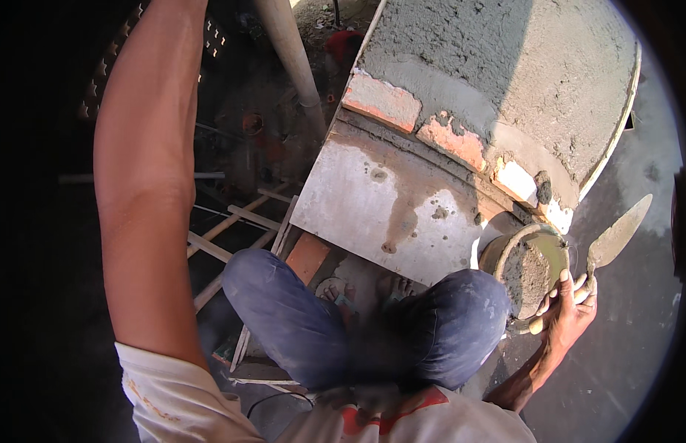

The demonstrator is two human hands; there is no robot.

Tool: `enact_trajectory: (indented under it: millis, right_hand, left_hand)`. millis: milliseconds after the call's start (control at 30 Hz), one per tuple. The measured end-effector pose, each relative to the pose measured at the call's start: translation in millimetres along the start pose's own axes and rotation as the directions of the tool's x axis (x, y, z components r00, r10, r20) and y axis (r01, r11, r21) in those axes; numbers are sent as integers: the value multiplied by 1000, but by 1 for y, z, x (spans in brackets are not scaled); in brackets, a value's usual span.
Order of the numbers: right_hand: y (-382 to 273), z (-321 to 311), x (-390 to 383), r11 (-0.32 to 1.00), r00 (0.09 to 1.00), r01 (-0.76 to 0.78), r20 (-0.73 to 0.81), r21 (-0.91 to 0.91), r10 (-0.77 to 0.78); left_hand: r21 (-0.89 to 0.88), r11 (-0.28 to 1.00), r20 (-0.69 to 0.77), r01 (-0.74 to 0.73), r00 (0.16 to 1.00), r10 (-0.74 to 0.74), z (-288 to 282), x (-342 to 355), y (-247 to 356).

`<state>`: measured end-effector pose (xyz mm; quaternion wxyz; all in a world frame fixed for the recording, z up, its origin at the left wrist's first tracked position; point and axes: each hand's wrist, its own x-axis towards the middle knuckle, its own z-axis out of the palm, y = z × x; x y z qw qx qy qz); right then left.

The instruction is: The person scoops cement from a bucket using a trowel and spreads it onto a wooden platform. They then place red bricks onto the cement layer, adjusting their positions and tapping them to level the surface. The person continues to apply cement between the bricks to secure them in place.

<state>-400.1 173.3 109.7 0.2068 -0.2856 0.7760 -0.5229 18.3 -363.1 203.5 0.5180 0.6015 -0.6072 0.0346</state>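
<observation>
My right hand (572, 314) is closed around the wooden handle of a trowel (620, 232). The trowel's pointed, mortar-smeared blade sticks out up and to the right. My thumb lies at the rim of a round bucket (489, 255), which holds grey wet mortar (525, 279). This bucket stands beside my right knee, at the corner of a board. My left arm (147, 170) reaches up along the left side and leaves the picture at the top, so its hand is out of view.
Ahead lies a slab of rough grey mortar (461, 44), edged by a row of bricks (383, 100). A mortar-stained pale board (350, 192) slopes before my knees. To the left are a pole (287, 52) and wooden sticks (210, 247) over a dark drop.
</observation>
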Motion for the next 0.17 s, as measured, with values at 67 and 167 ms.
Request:
enact_trajectory:
  millis: [67, 167]
  right_hand:
    - [-10, 2, -3, 996, 997, -27, -64, 80, 32]
    - [-28, 7, -9, 971, 995, 7, 92, 240, -30]
  left_hand:
    - [-15, 997, 63, 74, 995, -72, 13, 13, -13]
    - [166, 948, 59, -270, 963, 264, 27, 43, -39]
